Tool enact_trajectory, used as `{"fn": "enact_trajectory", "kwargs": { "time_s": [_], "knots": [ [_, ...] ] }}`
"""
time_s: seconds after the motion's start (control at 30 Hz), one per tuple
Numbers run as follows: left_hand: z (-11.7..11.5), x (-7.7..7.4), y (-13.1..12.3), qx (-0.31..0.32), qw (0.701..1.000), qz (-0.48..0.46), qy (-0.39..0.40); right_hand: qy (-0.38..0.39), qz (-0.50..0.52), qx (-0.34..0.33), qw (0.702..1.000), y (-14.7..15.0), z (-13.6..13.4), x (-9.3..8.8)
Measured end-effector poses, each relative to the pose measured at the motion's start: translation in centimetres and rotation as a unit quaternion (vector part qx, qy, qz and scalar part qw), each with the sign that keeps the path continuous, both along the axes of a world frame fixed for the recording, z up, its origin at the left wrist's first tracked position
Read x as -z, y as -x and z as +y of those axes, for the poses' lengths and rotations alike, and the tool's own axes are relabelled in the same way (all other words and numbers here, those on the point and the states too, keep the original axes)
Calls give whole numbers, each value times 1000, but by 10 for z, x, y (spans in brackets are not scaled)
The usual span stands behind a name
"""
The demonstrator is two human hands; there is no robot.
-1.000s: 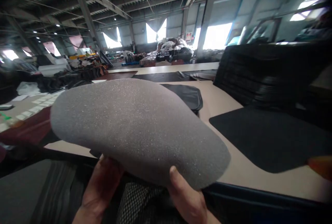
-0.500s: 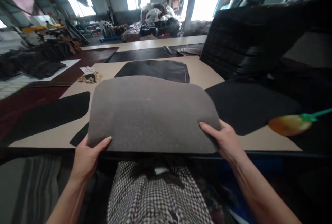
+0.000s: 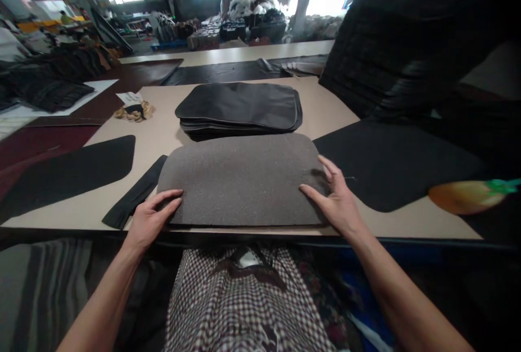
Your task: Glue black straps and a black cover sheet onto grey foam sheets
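A grey foam pad (image 3: 240,178) with rounded corners lies flat on the beige table (image 3: 163,124), close to its near edge. My left hand (image 3: 152,216) rests on the pad's near left corner with the fingers stretched out flat. My right hand (image 3: 336,200) lies on the pad's right end, fingers spread and flat. Neither hand grips anything.
A stack of black shaped pieces (image 3: 240,107) lies just behind the pad. A black sheet (image 3: 391,164) lies to the right, another black piece (image 3: 69,170) and a narrow black strip (image 3: 132,200) to the left. A tall black pile (image 3: 407,42) stands at far right. An orange object (image 3: 464,197) sits near the right edge.
The foam pad was held up in both hands in front of me; it now lies flat on the table, and both hands have opened and rest on it.
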State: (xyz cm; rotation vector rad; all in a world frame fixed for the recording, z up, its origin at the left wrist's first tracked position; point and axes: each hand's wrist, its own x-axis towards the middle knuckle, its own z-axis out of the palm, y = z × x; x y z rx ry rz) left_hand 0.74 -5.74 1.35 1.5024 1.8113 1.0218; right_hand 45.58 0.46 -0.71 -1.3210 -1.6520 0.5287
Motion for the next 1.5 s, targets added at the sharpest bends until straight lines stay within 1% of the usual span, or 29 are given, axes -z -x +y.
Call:
{"fn": "enact_trajectory", "kwargs": {
  "time_s": [0.1, 0.2, 0.3, 0.53, 0.67, 0.73, 0.83, 0.97, 1.07, 1.17, 1.3, 1.4, 1.5],
  "knots": [
    [6, 2, 2, 15, 1000, 23, 10, 8, -42, -5, 999, -3, 0, 2],
    [10, 2, 3, 33, 998, 53, 8, 22, -43, 8, 999, -4, 1, 6],
    [11, 0, 3, 40, 997, 67, 13, 45, -42, 7, 998, -4, 2, 8],
    [8, -2, 6, 20, 998, 35, 37, 86, -22, 31, 996, -3, 3, -2],
    [8, -2, 10, 12, 998, 26, 48, 124, 4, 35, 992, -4, 4, -7],
    [9, -1, 10, 16, 998, 31, 48, 133, 1, 32, 991, -5, 5, -7],
    [10, 4, 9, 31, 996, 69, 35, 113, -36, 25, 993, -4, 5, -3],
    [10, 15, 7, 61, 989, 136, -11, 57, -96, 7, 994, -1, 2, 5],
    [10, 20, 7, 79, 982, 168, -38, 21, -134, -12, 991, 2, 1, 8],
    [10, 19, 7, 83, 978, 189, -41, 3, -152, -17, 988, 4, 2, 8],
    [10, 16, 7, 77, 978, 188, -37, 4, -149, -21, 989, 4, 2, 7],
    [10, 16, 7, 79, 979, 183, -42, 8, -144, -19, 989, 2, 3, 9],
    [10, 17, 6, 84, 977, 193, -44, 8, -160, -23, 987, 1, 3, 12]
  ]
}}
